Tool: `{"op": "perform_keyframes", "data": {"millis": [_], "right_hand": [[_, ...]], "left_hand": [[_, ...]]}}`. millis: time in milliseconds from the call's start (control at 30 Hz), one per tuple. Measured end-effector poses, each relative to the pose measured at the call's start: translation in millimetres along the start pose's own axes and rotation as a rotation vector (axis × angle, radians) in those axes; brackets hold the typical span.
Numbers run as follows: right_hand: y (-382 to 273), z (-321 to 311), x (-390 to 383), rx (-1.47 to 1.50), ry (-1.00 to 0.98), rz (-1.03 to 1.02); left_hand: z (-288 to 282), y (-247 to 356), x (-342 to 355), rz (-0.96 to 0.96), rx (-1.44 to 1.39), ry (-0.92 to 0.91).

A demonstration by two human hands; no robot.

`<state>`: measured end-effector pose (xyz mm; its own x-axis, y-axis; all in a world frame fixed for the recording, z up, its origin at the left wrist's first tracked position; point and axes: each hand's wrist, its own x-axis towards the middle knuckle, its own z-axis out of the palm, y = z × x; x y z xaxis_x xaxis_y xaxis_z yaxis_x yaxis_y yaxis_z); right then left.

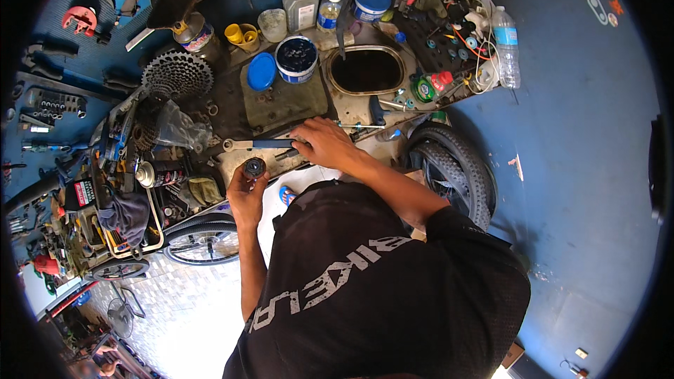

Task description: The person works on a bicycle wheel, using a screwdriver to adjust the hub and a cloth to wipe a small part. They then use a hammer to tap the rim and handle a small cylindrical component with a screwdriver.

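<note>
- L hand (246,193): grip narrow, holding a small dark round part (254,166) btwn thumb & fingers, round face turned up. Part sits at 1 o'clock of that hand, by near edge of worktop (344,104).
- R hand (324,142): at 2 o'clock of L hand, palm down, over handle end of blue-handled wrench (272,144). Grip state: can't tell if closed on handle; contact pts hidden under fingers.
- Wrench: lies lengthwise, ring end pointing 9 o'clock from R hand, just above the round part; the two appear apart.
- Btwn 10 & 11 o'clock of R hand: dark mat (284,107), w/ blue lid (262,71) at its far side.
- Btwn 11 & 12 o'clock, same ref.: open tub (296,56), dark contents.
- 1 o'clock, same ref.: oval opening (366,70), metal rim, dark inside.
- 2 o'clock, same ref.: green bottle (425,89), red cap, tilted over.
- 3 o'clock, same ref.: tyres (460,168), below worktop level.
- 11 o'clock of L hand: toothed sprocket stack (177,76); clear plastic bag (179,126) nearer.
- 9 o'clock of L hand: spray can (160,174), on its side.
</note>
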<state>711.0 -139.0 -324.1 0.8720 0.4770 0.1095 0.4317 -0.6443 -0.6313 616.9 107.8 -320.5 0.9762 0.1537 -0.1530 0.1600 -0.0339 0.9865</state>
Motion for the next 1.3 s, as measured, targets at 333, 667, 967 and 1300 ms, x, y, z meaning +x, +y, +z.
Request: {"op": "perform_keyframes", "data": {"millis": [333, 667, 967, 1300], "right_hand": [[129, -151, 56, -0.514, 0.078, 0.494], [256, -153, 162, -0.487, -0.122, -0.026], [256, -153, 185, -0.708, -0.321, -0.15], [266, -161, 180, -0.716, -0.347, -0.119]], "left_hand": [[-7, 6, -8, 0.014, 0.001, 0.09], [14, 24, -19, -0.08, -0.103, 0.179], [26, 15, -26, -0.042, -0.233, 0.329], [25, 8, 16, -0.041, 0.072, 0.238]]}}
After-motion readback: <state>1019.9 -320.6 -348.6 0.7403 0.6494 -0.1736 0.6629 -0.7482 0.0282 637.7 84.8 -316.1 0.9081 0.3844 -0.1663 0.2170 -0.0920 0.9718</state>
